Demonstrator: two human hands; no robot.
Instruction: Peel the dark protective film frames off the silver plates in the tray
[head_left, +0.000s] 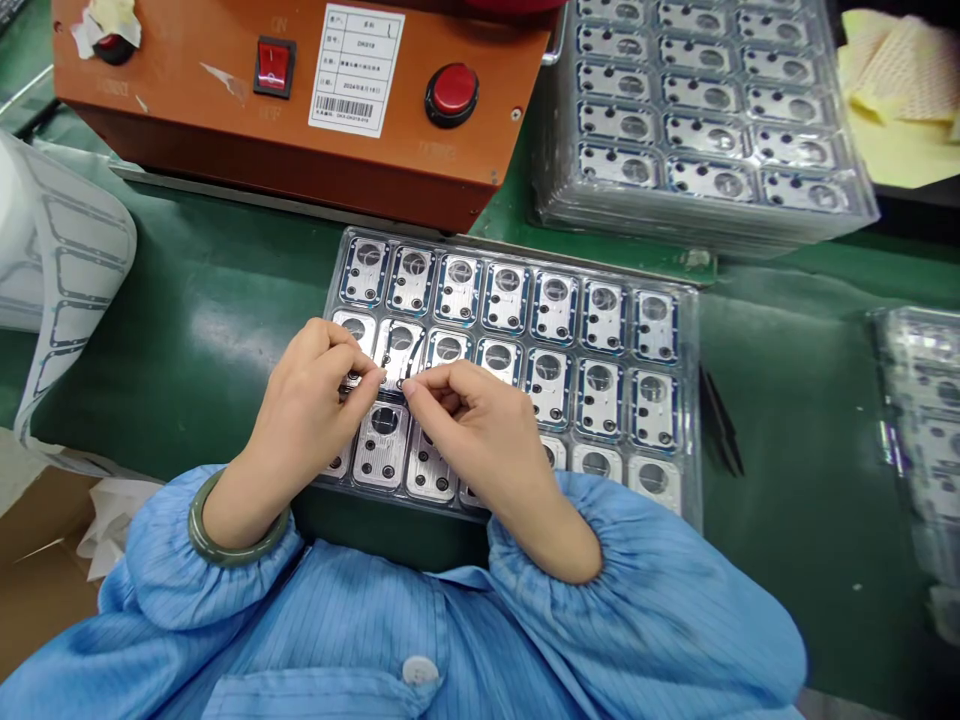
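Observation:
A clear plastic tray (510,256) lies on the green mat, holding rows of metal plates with round windows and blue-edged outlines. My left hand (304,420) and my right hand (472,430) reach over its near rows. Their fingertips pinch together at the lower edge of one metal plate (399,350) in the second row, which looks slightly askew. The fingers hide exactly what they grip, and they cover several plates below. A green stone bangle (206,545) circles my left wrist, and blue striped sleeves gather at both wrists.
Black tweezers (720,420) lie right of the tray on the green mat (787,400). Behind stand an orange machine (300,100) with a red switch and a stack of loaded trays (705,120). A printed film roll (67,260) lies left, a cardboard box (37,560) sits low left, and another tray (919,450) lies right.

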